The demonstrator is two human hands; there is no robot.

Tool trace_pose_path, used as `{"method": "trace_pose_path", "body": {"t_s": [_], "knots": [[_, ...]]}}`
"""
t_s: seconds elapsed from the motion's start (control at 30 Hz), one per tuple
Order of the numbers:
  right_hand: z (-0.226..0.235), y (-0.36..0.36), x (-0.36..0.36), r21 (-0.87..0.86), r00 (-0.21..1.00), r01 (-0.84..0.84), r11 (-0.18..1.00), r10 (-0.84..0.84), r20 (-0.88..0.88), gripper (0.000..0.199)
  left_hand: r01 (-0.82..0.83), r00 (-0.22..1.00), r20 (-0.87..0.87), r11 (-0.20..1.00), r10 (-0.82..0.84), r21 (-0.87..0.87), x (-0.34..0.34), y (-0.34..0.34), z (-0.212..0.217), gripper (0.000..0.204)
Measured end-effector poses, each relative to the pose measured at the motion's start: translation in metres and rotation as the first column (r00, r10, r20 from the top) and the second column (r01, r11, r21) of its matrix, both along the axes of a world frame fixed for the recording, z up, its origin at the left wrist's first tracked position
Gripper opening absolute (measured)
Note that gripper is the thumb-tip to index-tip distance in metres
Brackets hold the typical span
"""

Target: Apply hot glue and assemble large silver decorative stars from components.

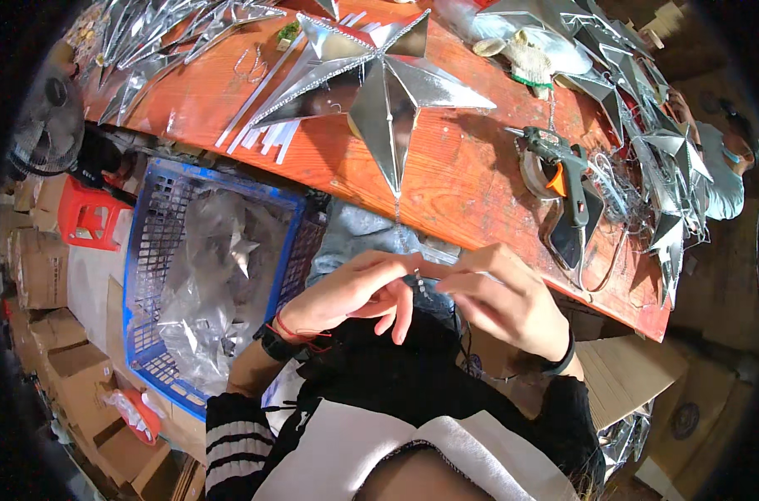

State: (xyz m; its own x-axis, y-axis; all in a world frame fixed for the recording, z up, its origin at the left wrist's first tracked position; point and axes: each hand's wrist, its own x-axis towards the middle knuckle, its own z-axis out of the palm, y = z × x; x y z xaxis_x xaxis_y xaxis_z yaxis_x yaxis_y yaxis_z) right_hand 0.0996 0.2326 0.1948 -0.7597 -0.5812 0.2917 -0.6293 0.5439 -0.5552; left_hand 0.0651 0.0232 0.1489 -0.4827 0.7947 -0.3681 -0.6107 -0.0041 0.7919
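A large mirrored silver star (383,92) with beaded edges lies on the wooden table in front of me. From its lowest point a thin bead chain (420,285) runs over the table edge toward my lap. My left hand (350,288) is closed, thumb and forefinger pinching the chain, its other fingers curled loosely. Close against it, my right hand (517,301) is closed too, fingertips meeting the left ones near the chain. What lies exactly between the right fingertips is too small to make out.
White sticks (271,138) lie partly under the star. A glue gun (567,167) and a work glove (525,58) rest on the table's right side. Several silver stars (613,67) are piled there. A blue crate (133,292) with plastic bags stands left, near a red stool (91,219).
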Motion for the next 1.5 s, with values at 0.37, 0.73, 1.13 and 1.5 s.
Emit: {"method": "trace_pose_path", "body": {"t_s": [0.37,0.73,1.13,1.5], "knots": [[-0.003,-0.006,-0.005,-0.135,0.980,-0.195,0.971,0.190,-0.053,0.022,0.139,0.990,-0.012,0.979,-0.139,0.146,0.003,-0.007,-0.001,0.044],[0.053,-0.018,-0.088,-0.366,0.996,0.065,0.928,-0.086,-0.039,0.017,-0.541,0.460,-0.855,0.839,0.240,-0.055,-0.023,-0.035,0.029,0.025],[-0.011,-0.041,-0.178,-0.337,0.955,0.255,0.906,-0.290,-0.058,0.013,-0.738,-0.332,-0.905,0.671,-0.267,0.072,-0.097,-0.023,0.024,0.031],[-0.012,-0.050,-0.180,-0.302,0.945,0.313,0.901,-0.326,0.006,0.014,-0.773,-0.309,-0.903,0.632,-0.299,0.055,-0.114,-0.016,0.013,0.030]]}}
